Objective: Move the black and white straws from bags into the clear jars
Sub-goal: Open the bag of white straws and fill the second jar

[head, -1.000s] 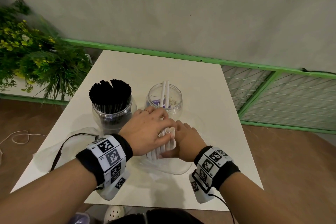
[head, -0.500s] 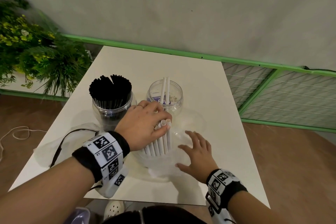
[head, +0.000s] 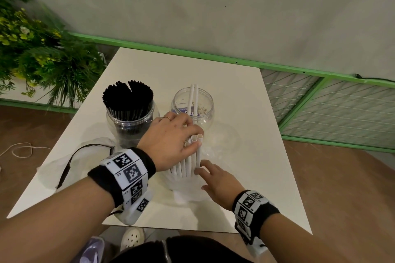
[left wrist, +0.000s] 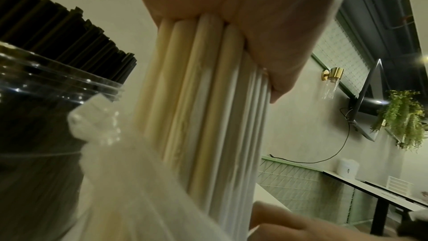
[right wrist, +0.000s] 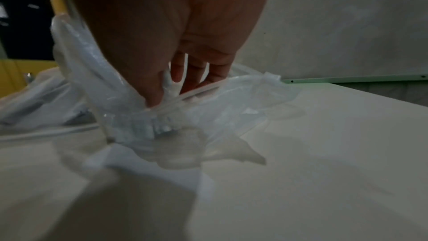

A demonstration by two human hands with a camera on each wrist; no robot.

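My left hand (head: 183,139) grips a bundle of white straws (head: 189,160) near its top and holds it upright, its lower end still in the clear plastic bag (head: 181,186). In the left wrist view, the fingers (left wrist: 277,52) wrap the straws (left wrist: 208,98) above the bag (left wrist: 139,199). My right hand (head: 215,179) presses the bag down with straight fingers beside the bundle's base; the right wrist view shows the fingertips (right wrist: 159,96) on the crumpled bag (right wrist: 220,109). Behind stand a clear jar (head: 130,121) packed with black straws and a clear jar (head: 192,111) holding two white straws.
The white table (head: 245,134) has green railing (head: 192,55) behind it and wire panels to the right. A second empty bag and a black cord (head: 70,162) lie at the left front. A leafy plant (head: 42,53) stands left of the table.
My right hand let go of the straws, drew back, and now lies flat on the bag by the bundle's base. My left hand has raised the bundle more upright.
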